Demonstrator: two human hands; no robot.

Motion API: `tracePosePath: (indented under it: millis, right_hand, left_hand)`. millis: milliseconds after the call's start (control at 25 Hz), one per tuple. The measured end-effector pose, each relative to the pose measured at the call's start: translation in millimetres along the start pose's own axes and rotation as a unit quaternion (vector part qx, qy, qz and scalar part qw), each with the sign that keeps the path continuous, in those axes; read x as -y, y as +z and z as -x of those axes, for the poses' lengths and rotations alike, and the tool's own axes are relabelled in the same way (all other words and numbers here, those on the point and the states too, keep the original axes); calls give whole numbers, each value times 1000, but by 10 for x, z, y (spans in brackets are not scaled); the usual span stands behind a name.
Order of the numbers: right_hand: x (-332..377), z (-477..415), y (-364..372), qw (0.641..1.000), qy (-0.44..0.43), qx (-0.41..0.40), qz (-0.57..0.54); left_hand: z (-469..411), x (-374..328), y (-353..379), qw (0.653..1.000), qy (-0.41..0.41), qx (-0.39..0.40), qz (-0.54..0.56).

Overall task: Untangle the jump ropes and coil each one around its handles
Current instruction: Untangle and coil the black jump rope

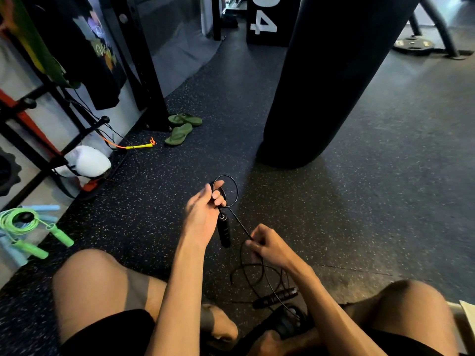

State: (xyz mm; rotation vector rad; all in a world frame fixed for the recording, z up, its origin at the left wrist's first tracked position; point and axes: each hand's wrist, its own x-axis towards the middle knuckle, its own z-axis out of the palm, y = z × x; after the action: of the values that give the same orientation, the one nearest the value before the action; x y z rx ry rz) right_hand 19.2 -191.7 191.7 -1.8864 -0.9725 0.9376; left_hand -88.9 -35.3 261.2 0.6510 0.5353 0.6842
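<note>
Two hands share one thin black cable rope (240, 222): our left hand (203, 214) is closed around its black ribbed handle (224, 231) and a small loop, our right hand (267, 246) pinches the cable taut. We should feed even turns, keeping tension. The speckled rubber floor (372, 188) offers room rightward; the black punching bag (321, 86) crowds ahead.

you can read a large white "4" on the black box (267, 24) at the top, with a cut-off "0" above it.
</note>
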Motion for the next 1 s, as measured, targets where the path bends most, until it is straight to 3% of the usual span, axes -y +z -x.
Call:
tracePosePath:
  millis: [80, 160, 320, 520, 560, 720, 880, 1000]
  right_hand:
    - [1, 87, -79, 1000, -17, 7, 26]
    - [86, 140, -181, 997, -44, 11, 69]
    - [410, 167, -362, 979, -118, -4, 169]
    - [714, 59, -556, 949, -191, -39, 248]
    - [736, 27, -595, 946, -195, -43, 257]
    - [723, -71, -730, 948, -179, -50, 258]
    - [611, -121, -794, 964, -170, -47, 198]
    - [479, -116, -796, 979, -139, -45, 141]
  left_hand:
    - [-5, 79, 8, 999, 29, -25, -25]
    - [-6, 171, 4, 990, 68, -49, -117]
    - [1, 278, -32, 900, 138, -46, -411]
    - [53, 260, 72, 786, 14, 64, -614]
    - [67, 242, 80, 782, -29, 87, -616]
    - [151, 190, 104, 895, -137, 147, -399]
    - [198, 162, 121, 940, -150, 179, -249]
    - [170, 169, 117, 971, -166, 158, -65]
